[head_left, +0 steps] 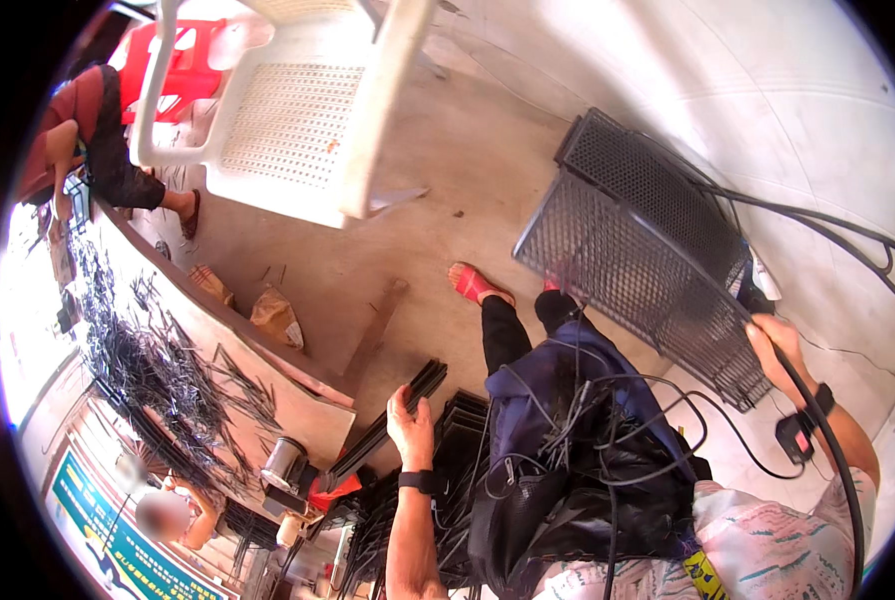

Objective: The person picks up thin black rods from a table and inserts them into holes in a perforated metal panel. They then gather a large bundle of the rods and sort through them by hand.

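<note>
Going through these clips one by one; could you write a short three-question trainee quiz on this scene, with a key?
1. Which of the person's hands is nearer the black mesh panel?
2. True or false: the white chair is partly perforated.
3. What colour is the person's footwear? A) blue B) red C) white

Key:
1. The right hand
2. True
3. B

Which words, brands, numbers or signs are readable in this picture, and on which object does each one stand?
Teal banner: rows of yellow and pale characters; I do not copy printed wording.
Yellow strip near the lower edge: dark marks, too blurred to read.
No other lettering stands out.
</note>
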Tool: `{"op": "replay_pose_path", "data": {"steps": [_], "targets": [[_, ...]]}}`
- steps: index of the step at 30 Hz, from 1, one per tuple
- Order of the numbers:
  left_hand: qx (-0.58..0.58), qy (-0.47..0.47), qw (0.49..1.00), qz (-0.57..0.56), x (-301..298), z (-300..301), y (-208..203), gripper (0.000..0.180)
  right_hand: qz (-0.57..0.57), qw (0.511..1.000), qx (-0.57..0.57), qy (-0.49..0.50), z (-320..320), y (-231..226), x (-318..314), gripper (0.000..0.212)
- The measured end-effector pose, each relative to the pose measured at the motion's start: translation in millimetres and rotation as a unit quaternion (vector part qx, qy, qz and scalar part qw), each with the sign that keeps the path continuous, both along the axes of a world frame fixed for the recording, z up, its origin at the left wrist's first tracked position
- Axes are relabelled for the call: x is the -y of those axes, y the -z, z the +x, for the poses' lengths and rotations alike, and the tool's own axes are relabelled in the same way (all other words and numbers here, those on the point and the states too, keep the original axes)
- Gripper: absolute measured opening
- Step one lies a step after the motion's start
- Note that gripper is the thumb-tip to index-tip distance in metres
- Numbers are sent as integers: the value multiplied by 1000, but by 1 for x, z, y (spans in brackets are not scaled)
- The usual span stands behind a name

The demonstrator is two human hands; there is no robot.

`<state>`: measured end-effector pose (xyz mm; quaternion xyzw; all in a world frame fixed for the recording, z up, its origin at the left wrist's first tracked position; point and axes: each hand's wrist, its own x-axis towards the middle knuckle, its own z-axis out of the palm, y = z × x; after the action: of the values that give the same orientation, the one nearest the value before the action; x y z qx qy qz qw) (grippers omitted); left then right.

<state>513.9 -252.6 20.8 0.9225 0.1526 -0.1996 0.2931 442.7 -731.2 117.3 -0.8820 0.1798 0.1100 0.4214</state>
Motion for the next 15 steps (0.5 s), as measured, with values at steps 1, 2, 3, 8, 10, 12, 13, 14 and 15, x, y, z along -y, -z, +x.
{"op": "replay_pose_path", "data": {"steps": [1,2,3,8,10,12,13,14,15], "targets": [[3,-3,1000,-3,-11,8,3,30,-2,1000,-23,-12,7,-20,-10,9],[35,3,999,20,-26,15,4,32,-8,998,-34,-55,16,-39,-23,7],[67,7,997,45,-43,19,4,34,-26,996,-20,-88,25,-56,-37,6],[44,23,987,151,-126,41,6,43,-59,976,-15,-210,74,-126,-120,9],[36,-16,988,151,-154,49,-1,45,-55,968,-5,-243,96,-144,-156,10],[4,-75,988,132,-182,58,-8,47,-48,955,16,-293,116,-153,-190,14],[7,-88,987,131,-195,63,-11,47,-50,951,21,-305,130,-157,-209,14],[-1,-100,985,142,-208,67,-14,47,-40,944,33,-326,146,-161,-229,15],[-9,-111,982,151,-222,71,-14,48,-31,937,46,-346,159,-163,-248,17]]}}
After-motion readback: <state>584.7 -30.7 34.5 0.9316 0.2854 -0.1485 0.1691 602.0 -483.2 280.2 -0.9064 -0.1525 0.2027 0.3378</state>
